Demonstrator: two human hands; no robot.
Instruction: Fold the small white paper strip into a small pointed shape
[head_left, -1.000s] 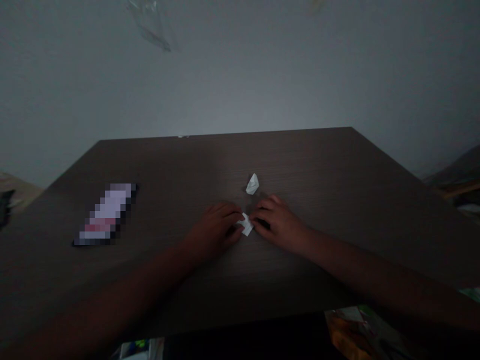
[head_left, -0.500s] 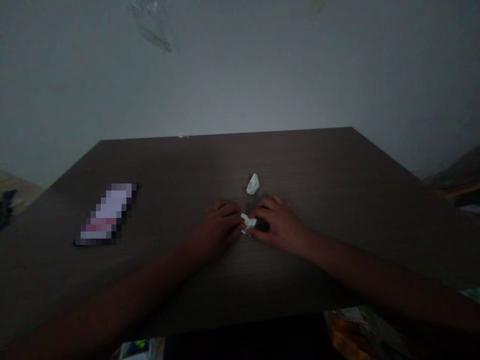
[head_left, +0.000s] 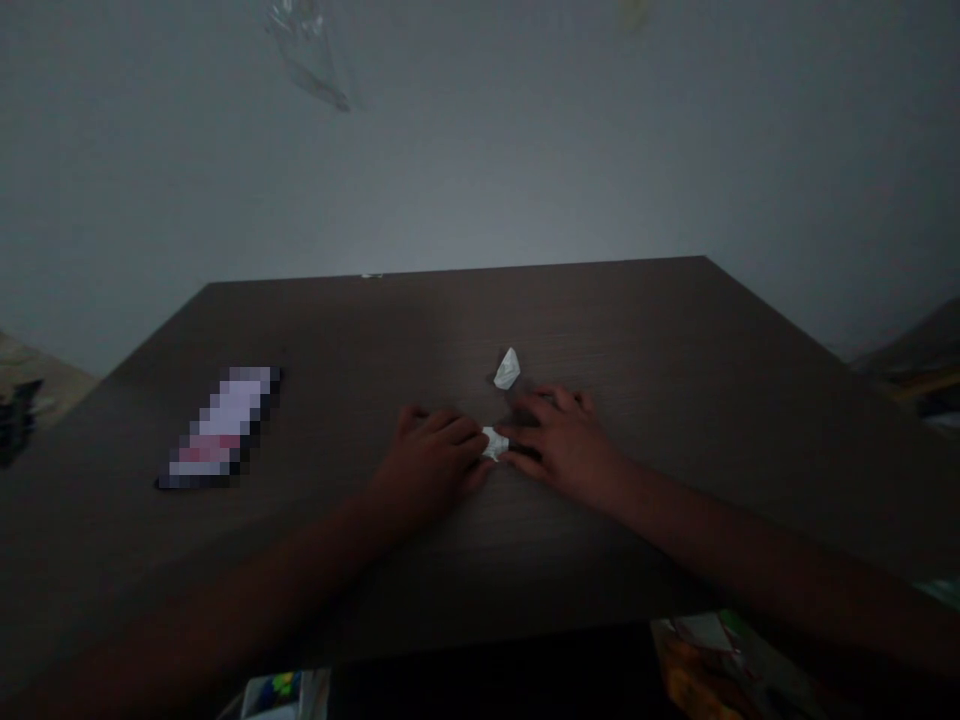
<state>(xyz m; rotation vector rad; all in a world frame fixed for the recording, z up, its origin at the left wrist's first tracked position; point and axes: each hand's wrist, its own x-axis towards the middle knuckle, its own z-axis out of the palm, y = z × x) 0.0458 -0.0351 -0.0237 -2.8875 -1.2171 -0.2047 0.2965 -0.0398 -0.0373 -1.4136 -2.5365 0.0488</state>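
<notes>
Between my hands lies a small crumpled piece of white paper (head_left: 494, 443), low on the dark wooden table (head_left: 360, 340). My left hand (head_left: 436, 458) pinches its left end between thumb and fingers. My right hand (head_left: 559, 437) has its thumb and index finger on the right end, while its other fingers are spread and lifted a little. A second folded bit of white paper (head_left: 508, 369) sits just beyond my hands, touched by neither. The covered ends of the paper are hidden by my fingertips.
A phone (head_left: 221, 425) with a blurred-out screen lies at the left of the table. The grey wall (head_left: 480, 130) rises behind the far edge, with a clear plastic bag (head_left: 311, 55) on it. Below the near edge are a box (head_left: 281, 695) and some packets (head_left: 701, 665).
The fingers of my right hand have spread out more. My left hand has tilted slightly, and the paper between them shows flatter and a bit smaller. The farther paper has stayed put.
</notes>
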